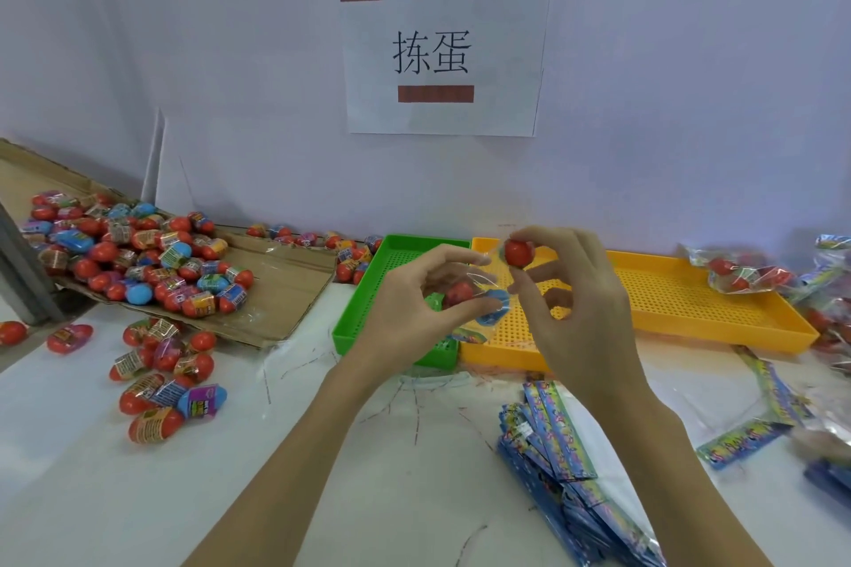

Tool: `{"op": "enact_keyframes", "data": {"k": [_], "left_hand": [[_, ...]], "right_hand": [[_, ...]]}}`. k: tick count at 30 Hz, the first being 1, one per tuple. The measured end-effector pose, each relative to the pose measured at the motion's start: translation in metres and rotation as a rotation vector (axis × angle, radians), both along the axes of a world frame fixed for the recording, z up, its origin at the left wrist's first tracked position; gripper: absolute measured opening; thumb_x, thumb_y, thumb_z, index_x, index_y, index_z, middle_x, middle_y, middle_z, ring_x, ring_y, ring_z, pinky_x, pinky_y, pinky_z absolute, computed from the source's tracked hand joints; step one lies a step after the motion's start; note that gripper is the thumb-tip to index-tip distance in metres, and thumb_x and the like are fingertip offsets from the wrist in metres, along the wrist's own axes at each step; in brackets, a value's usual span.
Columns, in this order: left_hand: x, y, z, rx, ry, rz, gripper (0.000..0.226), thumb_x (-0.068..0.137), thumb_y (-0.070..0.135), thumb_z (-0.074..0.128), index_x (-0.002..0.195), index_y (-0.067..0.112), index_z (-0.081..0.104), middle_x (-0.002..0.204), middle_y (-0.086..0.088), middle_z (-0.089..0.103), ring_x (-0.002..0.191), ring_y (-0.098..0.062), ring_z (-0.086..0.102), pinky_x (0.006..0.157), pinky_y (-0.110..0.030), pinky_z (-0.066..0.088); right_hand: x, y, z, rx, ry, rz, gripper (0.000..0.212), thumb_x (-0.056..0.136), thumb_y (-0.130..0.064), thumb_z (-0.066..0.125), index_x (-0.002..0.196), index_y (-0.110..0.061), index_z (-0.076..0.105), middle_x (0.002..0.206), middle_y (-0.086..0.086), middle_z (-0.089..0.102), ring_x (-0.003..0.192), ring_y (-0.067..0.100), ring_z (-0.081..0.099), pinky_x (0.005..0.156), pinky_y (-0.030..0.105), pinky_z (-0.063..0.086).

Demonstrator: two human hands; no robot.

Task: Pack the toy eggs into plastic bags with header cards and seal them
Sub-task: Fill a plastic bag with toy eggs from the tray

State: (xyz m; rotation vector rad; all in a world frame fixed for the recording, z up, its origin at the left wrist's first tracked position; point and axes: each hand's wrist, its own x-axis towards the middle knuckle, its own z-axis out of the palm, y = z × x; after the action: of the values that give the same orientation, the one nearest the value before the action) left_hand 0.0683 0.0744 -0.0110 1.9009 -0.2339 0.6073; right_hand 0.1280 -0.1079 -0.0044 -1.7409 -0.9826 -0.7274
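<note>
1. The left hand (416, 290) pinches the mouth of a clear bag (479, 295) between thumb and curled fingers, above the seam where the two trays meet.
2. The bag already holds eggs: one red egg (458, 292) shows plainly, with a blue one (493, 311) beside it. How many more are inside I cannot tell.
3. The right hand (571, 290) pinches a single red egg (519, 252) between thumb and forefinger, just above the bag's opening and apart from the eggs inside.
4. Two perforated trays sit side by side, touching: a green tray (364, 290) on the left and a yellow tray (690, 290) on the right. The visible floor of each is bare.
5. A stack of blue header cards (552, 437) lies on the bench (115, 497) near the right forearm. More cards (746, 435) lie loose further right.
6. Filled bags (746, 274) rest on the yellow tray's far right corner and beyond it. Their count is unclear.
7. On the left, a flattened cardboard sheet (285, 285) carries a big heap of eggs (133, 258), too many to count.
8. About a dozen loose eggs (161, 373) lie on the bench in front of the cardboard.
9. A few more eggs (340, 244) sit along the wall behind the green tray.
10. One paper sign (442, 53) with two printed characters is stuck on the wall.
</note>
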Motion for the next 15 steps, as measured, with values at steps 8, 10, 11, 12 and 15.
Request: {"op": "enact_keyframes", "data": {"k": [8, 10, 11, 12, 15], "left_hand": [[-0.0015, 0.0006, 0.0015, 0.126, -0.120, 0.111, 0.047, 0.081, 0.026, 0.087, 0.124, 0.015, 0.073, 0.113, 0.011, 0.076, 0.106, -0.003, 0.071, 0.092, -0.019, 0.055], [-0.0018, -0.0002, 0.0022, 0.139, -0.127, 0.115, 0.045, 0.082, 0.026, 0.087, 0.124, 0.015, 0.073, 0.113, 0.011, 0.076, 0.106, -0.002, 0.070, 0.090, -0.015, 0.052], [-0.0018, -0.0007, 0.0025, 0.149, -0.134, 0.112, 0.044, 0.082, 0.026, 0.086, 0.123, 0.015, 0.074, 0.113, 0.011, 0.076, 0.106, -0.003, 0.070, 0.089, -0.013, 0.051], [-0.0019, -0.0016, 0.0024, 0.161, -0.141, 0.114, 0.043, 0.083, 0.025, 0.086, 0.123, 0.015, 0.074, 0.113, 0.010, 0.076, 0.105, -0.003, 0.070, 0.088, -0.012, 0.050], [-0.0019, -0.0030, 0.0023, 0.191, -0.136, 0.116, 0.043, 0.084, 0.023, 0.086, 0.124, 0.015, 0.074, 0.114, 0.009, 0.076, 0.106, -0.005, 0.069, 0.089, -0.013, 0.052]], "right_hand": [[-0.0030, -0.0001, -0.0011, -0.041, 0.205, 0.099, 0.028, 0.094, -0.020, 0.074, 0.118, -0.024, 0.061, 0.106, -0.020, 0.072, 0.094, 0.001, 0.071, 0.066, 0.025, 0.059], [-0.0030, 0.0002, -0.0010, -0.003, 0.258, 0.112, 0.024, 0.094, -0.023, 0.073, 0.117, -0.023, 0.065, 0.103, -0.018, 0.075, 0.094, 0.003, 0.073, 0.071, 0.022, 0.059], [-0.0032, 0.0005, -0.0008, 0.028, 0.280, 0.106, 0.023, 0.093, -0.025, 0.073, 0.115, -0.023, 0.066, 0.100, -0.018, 0.076, 0.091, 0.002, 0.073, 0.072, 0.019, 0.058], [-0.0035, 0.0007, -0.0004, 0.054, 0.299, 0.100, 0.022, 0.093, -0.028, 0.072, 0.114, -0.023, 0.066, 0.097, -0.017, 0.076, 0.089, 0.001, 0.073, 0.072, 0.017, 0.057], [-0.0034, 0.0009, -0.0007, 0.031, 0.307, 0.071, 0.020, 0.094, -0.036, 0.069, 0.109, -0.023, 0.066, 0.090, -0.014, 0.076, 0.085, 0.000, 0.073, 0.069, 0.016, 0.057]]}}
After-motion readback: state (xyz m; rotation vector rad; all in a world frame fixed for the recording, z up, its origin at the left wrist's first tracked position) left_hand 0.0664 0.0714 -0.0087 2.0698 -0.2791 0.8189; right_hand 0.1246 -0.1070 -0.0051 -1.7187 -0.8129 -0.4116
